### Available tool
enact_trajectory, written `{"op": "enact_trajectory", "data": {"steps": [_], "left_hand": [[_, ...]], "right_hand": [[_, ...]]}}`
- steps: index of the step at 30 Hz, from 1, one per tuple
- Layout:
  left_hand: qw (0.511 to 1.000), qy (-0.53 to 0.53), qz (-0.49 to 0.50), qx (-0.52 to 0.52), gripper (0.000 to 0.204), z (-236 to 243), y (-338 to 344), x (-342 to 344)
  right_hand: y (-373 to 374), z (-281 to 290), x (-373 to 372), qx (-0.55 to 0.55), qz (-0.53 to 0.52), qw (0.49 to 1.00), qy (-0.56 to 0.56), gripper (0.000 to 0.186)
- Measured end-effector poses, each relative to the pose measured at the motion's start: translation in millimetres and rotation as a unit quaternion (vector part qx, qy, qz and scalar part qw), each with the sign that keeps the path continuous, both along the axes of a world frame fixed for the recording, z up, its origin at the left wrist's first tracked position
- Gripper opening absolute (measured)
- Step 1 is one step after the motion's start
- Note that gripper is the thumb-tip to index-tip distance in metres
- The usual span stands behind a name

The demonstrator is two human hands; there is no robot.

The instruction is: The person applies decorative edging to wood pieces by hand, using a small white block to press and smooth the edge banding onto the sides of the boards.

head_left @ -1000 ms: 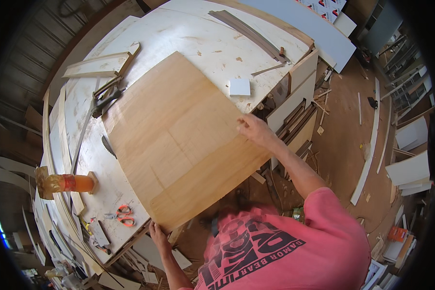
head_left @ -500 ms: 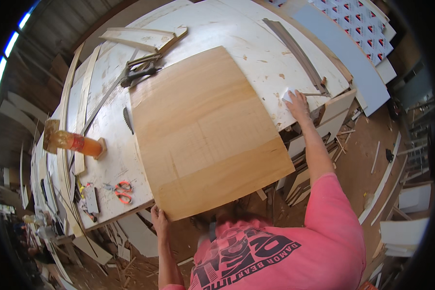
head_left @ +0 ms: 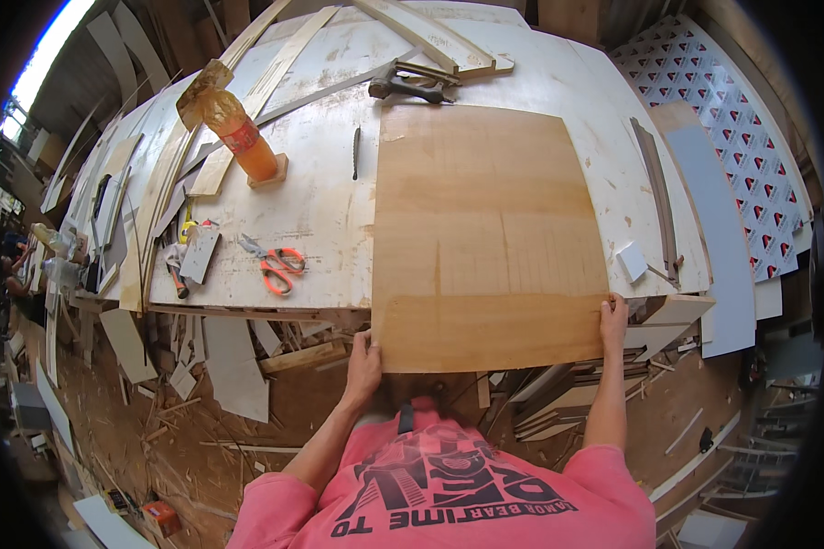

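A large tan plywood sheet (head_left: pixel 490 229) lies on the white-topped workbench (head_left: pixel 330 261), its near edge jutting out over the front. My left hand (head_left: pixel 364 361) is closed on the sheet's near left corner. At the near right corner, my right hand (head_left: pixel 613 320) grips the edge, fingers curled round it. A small white block (head_left: pixel 631 262) rests on the bench just beyond that right hand. Past the sheet's far left corner lies a dark-handled tool (head_left: pixel 407 85), and a thin serrated blade (head_left: pixel 356 154) is left of the sheet.
Left on the bench are orange-handled scissors (head_left: pixel 277 263), a bottle of orange liquid (head_left: pixel 243 137) and long wood strips (head_left: pixel 167 210). Brown strips (head_left: pixel 655 201) lie to the right, beside a patterned panel (head_left: pixel 732 156). Offcuts (head_left: pixel 238 366) litter the floor below.
My right hand has let go of the white block and come back to the sheet's right corner. My left hand stays on its corner. The view has turned, squaring the sheet.
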State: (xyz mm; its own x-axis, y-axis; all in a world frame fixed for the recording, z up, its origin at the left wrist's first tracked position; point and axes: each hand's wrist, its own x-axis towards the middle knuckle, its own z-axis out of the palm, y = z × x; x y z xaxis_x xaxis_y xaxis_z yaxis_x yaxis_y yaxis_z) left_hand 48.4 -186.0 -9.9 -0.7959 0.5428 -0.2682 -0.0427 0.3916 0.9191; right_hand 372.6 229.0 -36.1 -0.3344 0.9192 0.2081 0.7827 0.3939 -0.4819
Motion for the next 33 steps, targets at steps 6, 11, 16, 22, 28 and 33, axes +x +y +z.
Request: {"op": "enact_trajectory", "data": {"steps": [6,11,16,22,28,33], "left_hand": [[0.997,-0.060,0.020,0.039,0.029,-17,-44,-1],[0.999,-0.016,-0.023,0.036,0.030,-2,-39,-27],[0.999,0.031,-0.007,0.036,0.030,2,-15,-45],[0.999,-0.035,0.004,0.003,0.029,16,29,-70],[1.000,-0.002,0.028,0.011,0.029,-6,33,-17],[0.998,-0.015,0.060,0.010,0.029,-8,22,32]], "right_hand": [[-64,25,3,-0.205,-0.089,0.970,0.092,0.042],[-84,2,23,-0.176,-0.079,0.976,0.097,0.041],[-68,13,-4,-0.186,-0.112,0.962,0.166,0.040],[-4,28,-34,-0.155,-0.063,0.980,0.112,0.037],[24,12,-2,-0.134,-0.015,0.987,0.081,0.037],[-9,8,46,-0.093,-0.049,0.994,0.008,0.039]]}}
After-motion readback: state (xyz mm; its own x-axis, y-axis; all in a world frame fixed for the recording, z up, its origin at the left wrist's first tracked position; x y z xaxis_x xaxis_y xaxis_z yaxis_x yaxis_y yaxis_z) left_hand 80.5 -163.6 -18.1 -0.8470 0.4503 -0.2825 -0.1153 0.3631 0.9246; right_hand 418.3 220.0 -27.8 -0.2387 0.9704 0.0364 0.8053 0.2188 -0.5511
